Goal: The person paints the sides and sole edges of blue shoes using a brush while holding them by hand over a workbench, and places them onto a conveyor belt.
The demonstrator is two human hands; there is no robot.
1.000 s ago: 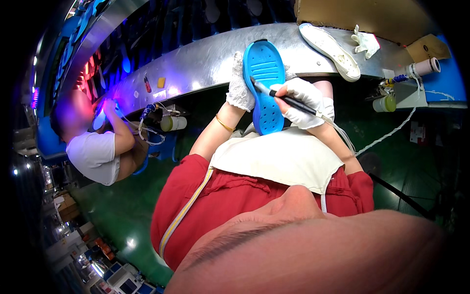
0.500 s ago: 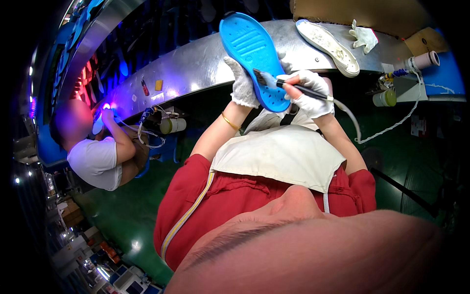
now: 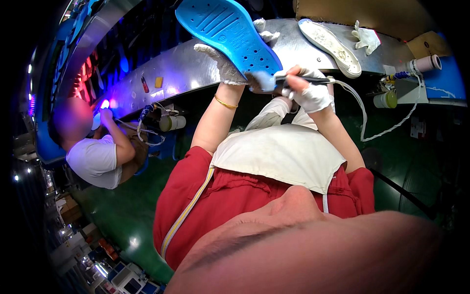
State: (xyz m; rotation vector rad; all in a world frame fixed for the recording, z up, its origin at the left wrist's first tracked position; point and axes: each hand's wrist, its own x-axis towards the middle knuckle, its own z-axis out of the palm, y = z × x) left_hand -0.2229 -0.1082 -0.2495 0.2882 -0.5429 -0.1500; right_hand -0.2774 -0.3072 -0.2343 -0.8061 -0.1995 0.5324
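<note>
Both hands wear white gloves. Left hand (image 3: 230,66) grips a blue shoe sole (image 3: 230,34), raised and tilted above the lap. Right hand (image 3: 308,90) closes around a dark pen-like tool (image 3: 303,78) with a white hose, its tip touching the sole's near end. A white sole (image 3: 330,46) lies on the far metal surface (image 3: 186,71).

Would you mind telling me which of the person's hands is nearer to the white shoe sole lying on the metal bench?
Right. The right hand is just below-left of the white shoe sole; the left hand is farther left, holding the blue shoe sole.
</note>
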